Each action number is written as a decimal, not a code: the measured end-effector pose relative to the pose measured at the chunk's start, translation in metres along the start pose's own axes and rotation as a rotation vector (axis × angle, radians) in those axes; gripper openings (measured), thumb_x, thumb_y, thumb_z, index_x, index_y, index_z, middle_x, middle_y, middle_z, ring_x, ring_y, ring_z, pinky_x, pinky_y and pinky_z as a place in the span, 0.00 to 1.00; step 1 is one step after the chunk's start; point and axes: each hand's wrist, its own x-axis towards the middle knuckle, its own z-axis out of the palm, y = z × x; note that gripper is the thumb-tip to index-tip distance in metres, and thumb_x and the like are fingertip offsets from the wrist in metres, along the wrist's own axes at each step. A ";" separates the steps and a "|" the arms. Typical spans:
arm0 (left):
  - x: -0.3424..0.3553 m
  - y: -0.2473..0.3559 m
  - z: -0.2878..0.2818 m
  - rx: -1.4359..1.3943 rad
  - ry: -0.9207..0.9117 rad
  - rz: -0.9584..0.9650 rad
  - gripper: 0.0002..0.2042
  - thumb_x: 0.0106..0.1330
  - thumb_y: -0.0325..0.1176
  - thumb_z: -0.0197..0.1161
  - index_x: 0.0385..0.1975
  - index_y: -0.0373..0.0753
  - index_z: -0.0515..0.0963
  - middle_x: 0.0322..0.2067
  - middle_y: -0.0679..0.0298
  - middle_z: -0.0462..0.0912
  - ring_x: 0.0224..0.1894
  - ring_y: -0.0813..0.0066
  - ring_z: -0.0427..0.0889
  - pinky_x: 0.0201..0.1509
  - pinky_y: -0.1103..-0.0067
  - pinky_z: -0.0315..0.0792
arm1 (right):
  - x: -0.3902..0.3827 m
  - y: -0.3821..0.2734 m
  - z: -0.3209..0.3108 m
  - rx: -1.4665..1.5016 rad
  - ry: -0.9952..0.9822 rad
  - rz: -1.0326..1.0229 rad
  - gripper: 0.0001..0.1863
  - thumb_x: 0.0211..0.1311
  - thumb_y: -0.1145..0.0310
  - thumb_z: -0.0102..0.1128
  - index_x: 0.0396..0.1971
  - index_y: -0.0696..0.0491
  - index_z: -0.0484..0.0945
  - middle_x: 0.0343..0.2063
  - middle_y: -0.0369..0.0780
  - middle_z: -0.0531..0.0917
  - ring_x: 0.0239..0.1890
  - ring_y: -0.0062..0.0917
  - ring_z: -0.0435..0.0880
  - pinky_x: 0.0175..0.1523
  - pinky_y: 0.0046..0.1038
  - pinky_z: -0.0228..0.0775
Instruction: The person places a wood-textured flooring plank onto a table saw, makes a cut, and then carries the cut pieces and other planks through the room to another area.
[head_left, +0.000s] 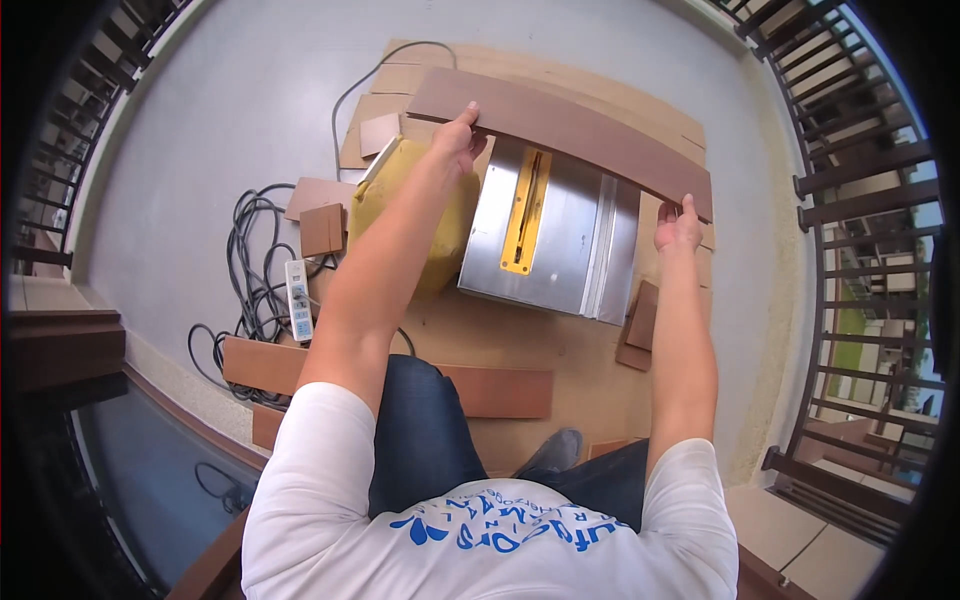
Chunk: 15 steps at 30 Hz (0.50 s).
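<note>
A coiled grey cable (250,290) and white power strip (299,300) lie at nine o'clock. The left hand (458,138) and right hand (678,226) pinch the near edge of a long brown wooden plank (560,125) held at twelve o'clock over a silver table saw (555,235), seemingly being positioned. Lowering it squarely seems next. Brown offcuts (480,388) crowd the cardboard sheet (520,345) below.

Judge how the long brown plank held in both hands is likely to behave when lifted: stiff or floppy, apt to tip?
The long brown plank probably stays stiff: it spans from the left hand to the right hand over the table saw without visible sag. Being long and narrow, it would likely tip if gripped at one end only. Its smooth-looking face may slip somewhat under the fingers.
</note>
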 end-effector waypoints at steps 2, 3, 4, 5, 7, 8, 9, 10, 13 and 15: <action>0.007 -0.018 0.012 0.037 0.136 -0.019 0.11 0.72 0.37 0.59 0.47 0.39 0.74 0.42 0.62 0.80 0.43 0.67 0.80 0.51 0.70 0.79 | 0.021 0.003 -0.017 -0.022 0.025 0.038 0.16 0.68 0.68 0.60 0.53 0.54 0.71 0.45 0.39 0.79 0.46 0.32 0.78 0.52 0.35 0.74; 0.008 -0.026 0.016 0.036 0.125 -0.021 0.11 0.72 0.37 0.59 0.47 0.39 0.74 0.42 0.62 0.80 0.43 0.67 0.80 0.51 0.70 0.79 | 0.030 0.004 -0.025 -0.048 0.032 0.108 0.17 0.67 0.68 0.61 0.53 0.54 0.71 0.45 0.39 0.78 0.46 0.32 0.78 0.52 0.36 0.74; 0.007 -0.032 0.010 -0.082 0.113 -0.008 0.12 0.72 0.35 0.60 0.51 0.38 0.72 0.45 0.60 0.79 0.45 0.65 0.80 0.54 0.69 0.78 | 0.026 0.014 -0.027 -0.043 0.041 0.123 0.16 0.67 0.68 0.62 0.52 0.54 0.72 0.45 0.39 0.79 0.45 0.32 0.78 0.51 0.35 0.75; 0.006 -0.036 0.003 -0.200 0.100 0.007 0.15 0.71 0.33 0.60 0.54 0.38 0.70 0.48 0.58 0.77 0.48 0.63 0.79 0.56 0.69 0.78 | 0.022 0.025 -0.028 -0.037 0.048 0.138 0.16 0.66 0.69 0.62 0.51 0.53 0.73 0.44 0.39 0.79 0.45 0.31 0.78 0.51 0.35 0.75; 0.000 -0.044 -0.002 -0.162 0.046 0.008 0.20 0.69 0.26 0.62 0.58 0.35 0.65 0.52 0.55 0.74 0.51 0.60 0.78 0.60 0.68 0.76 | 0.020 0.030 -0.029 -0.038 -0.015 0.152 0.14 0.66 0.70 0.62 0.50 0.53 0.74 0.41 0.38 0.80 0.41 0.29 0.80 0.47 0.31 0.76; -0.003 -0.048 -0.001 -0.126 0.010 0.040 0.18 0.68 0.26 0.63 0.55 0.36 0.68 0.50 0.57 0.76 0.51 0.62 0.78 0.61 0.68 0.74 | 0.016 0.033 -0.030 -0.043 -0.081 0.154 0.13 0.66 0.72 0.62 0.49 0.53 0.75 0.37 0.37 0.81 0.38 0.26 0.81 0.44 0.28 0.76; -0.007 -0.049 -0.003 -0.090 -0.027 0.071 0.16 0.67 0.27 0.64 0.53 0.36 0.70 0.48 0.60 0.77 0.50 0.64 0.77 0.61 0.68 0.73 | 0.017 0.041 -0.032 -0.039 -0.070 0.166 0.13 0.66 0.72 0.62 0.49 0.53 0.75 0.37 0.37 0.81 0.38 0.26 0.81 0.44 0.28 0.76; -0.009 -0.048 0.000 -0.062 -0.008 0.053 0.16 0.66 0.24 0.63 0.52 0.34 0.70 0.48 0.59 0.77 0.50 0.65 0.78 0.59 0.70 0.74 | 0.024 0.039 -0.031 -0.144 -0.113 0.115 0.12 0.65 0.73 0.63 0.47 0.53 0.75 0.36 0.36 0.81 0.36 0.25 0.81 0.41 0.26 0.76; -0.015 -0.044 0.001 -0.009 0.000 0.038 0.15 0.66 0.23 0.63 0.51 0.34 0.71 0.48 0.59 0.78 0.49 0.65 0.78 0.56 0.71 0.76 | 0.029 0.038 -0.035 -0.235 -0.153 0.057 0.10 0.64 0.76 0.63 0.44 0.54 0.76 0.36 0.36 0.82 0.31 0.21 0.81 0.32 0.23 0.76; -0.019 -0.045 -0.002 0.000 0.012 0.069 0.15 0.66 0.23 0.63 0.50 0.33 0.72 0.48 0.58 0.78 0.49 0.65 0.79 0.56 0.71 0.77 | 0.021 0.042 -0.033 -0.217 -0.146 0.017 0.10 0.64 0.76 0.62 0.44 0.55 0.76 0.36 0.36 0.82 0.31 0.21 0.81 0.32 0.22 0.74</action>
